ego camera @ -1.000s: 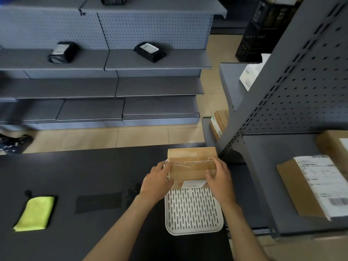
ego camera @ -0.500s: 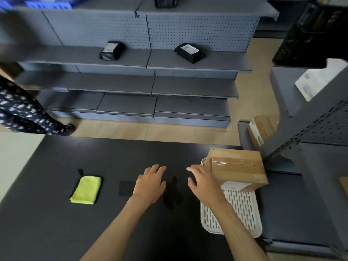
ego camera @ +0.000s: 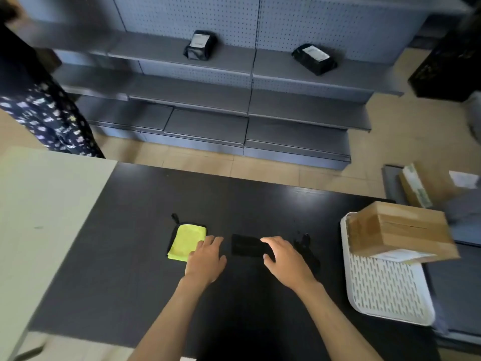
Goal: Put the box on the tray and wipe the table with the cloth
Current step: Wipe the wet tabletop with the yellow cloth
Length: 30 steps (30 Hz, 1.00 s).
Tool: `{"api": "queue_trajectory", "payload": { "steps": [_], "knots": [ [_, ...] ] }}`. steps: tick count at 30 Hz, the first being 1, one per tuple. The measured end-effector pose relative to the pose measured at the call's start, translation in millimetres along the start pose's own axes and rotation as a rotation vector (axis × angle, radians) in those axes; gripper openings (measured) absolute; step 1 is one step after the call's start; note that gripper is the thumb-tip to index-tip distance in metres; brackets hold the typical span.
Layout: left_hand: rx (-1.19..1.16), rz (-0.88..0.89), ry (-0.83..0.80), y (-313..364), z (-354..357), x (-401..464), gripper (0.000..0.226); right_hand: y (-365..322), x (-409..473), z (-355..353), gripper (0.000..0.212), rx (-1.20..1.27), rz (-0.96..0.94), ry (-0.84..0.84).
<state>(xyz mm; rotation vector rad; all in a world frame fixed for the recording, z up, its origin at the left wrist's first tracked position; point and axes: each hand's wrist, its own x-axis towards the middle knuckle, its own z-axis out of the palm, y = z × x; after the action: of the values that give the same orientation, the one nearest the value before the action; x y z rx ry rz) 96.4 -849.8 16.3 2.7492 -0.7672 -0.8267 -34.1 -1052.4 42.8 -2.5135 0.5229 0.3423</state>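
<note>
A brown cardboard box (ego camera: 400,231) rests on the far end of the white slotted tray (ego camera: 385,293) at the right side of the black table (ego camera: 130,282). A folded yellow cloth (ego camera: 185,241) lies left of centre on the table. My left hand (ego camera: 207,259) hovers with fingers spread, its fingertips at the cloth's right edge and holding nothing. My right hand (ego camera: 286,260) is open over the table's middle, also empty, well left of the tray.
A dark flat patch (ego camera: 247,244) and a small black object (ego camera: 303,242) lie between my hands and the tray. A pale table (ego camera: 39,217) adjoins on the left, where a person in patterned clothing (ego camera: 44,110) stands. Grey shelves (ego camera: 234,100) carry two black parcels; more boxes (ego camera: 426,183) sit at right.
Both hands let go of the box, which stays on the tray, and moved left across the table. My left hand now reaches the yellow cloth. The view swung left.
</note>
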Motion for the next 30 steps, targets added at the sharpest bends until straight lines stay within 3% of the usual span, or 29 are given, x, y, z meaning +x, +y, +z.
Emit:
{"api": "queue_trajectory", "payload": {
  "steps": [6,10,19,26,30],
  "knots": [
    [-0.235,-0.159,-0.041,-69.4,12.8,5.8,0.059,-67.7,23.2,37.9,0.046,-0.017,-0.032,-0.133],
    [-0.416,-0.289,0.020,-88.3,23.5,24.9,0.062,-89.3,34.3,55.6,0.045,0.010,-0.002,-0.193],
    [-0.146,-0.280,0.082,-100.7,83.8,40.6,0.081,-83.7,23.4,67.0,0.056,0.066,0.085,-0.212],
    [0.028,-0.130,0.369,-120.1,96.6,51.7,0.026,-50.9,3.6,66.8,0.054,0.104,0.160,-0.192],
    [-0.129,-0.049,0.450,-95.8,99.8,62.7,0.015,-35.5,-3.5,69.3,0.053,0.122,0.197,-0.163]
  ]
}}
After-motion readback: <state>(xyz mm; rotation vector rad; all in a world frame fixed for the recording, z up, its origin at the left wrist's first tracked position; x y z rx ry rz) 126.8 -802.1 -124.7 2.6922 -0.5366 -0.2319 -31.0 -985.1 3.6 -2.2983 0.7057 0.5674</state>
